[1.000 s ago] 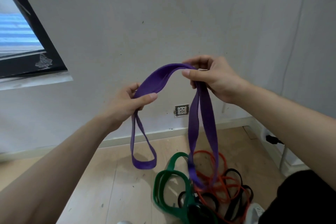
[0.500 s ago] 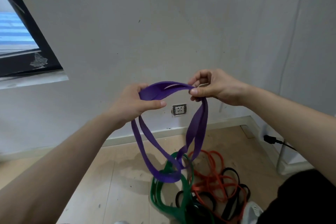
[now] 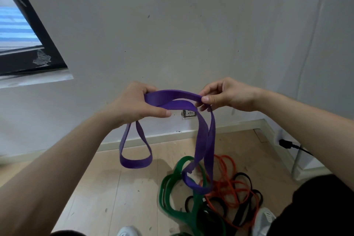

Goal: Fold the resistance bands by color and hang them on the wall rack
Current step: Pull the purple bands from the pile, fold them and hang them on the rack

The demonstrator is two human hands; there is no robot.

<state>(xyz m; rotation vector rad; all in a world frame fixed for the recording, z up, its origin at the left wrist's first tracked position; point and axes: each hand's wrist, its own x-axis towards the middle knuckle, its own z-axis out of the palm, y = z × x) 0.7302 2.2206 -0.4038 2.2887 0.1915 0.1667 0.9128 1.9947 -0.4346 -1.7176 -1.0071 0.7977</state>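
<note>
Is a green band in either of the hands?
No, the left hand and right hand hold only the purple band; the green bands lie on the floor.

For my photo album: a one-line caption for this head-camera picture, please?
Left hand and right hand hold a purple band above green, orange and black bands heaped on the floor.

You are in a plain indoor room, likely a home. It has a bare white wall [image 3: 172,34] with a socket [image 3: 189,114], a pale plank floor [image 3: 115,188] and a dark-framed window [image 3: 17,28]. A heap of coloured resistance bands [image 3: 220,197] on the floor suggests a workout corner.
</note>
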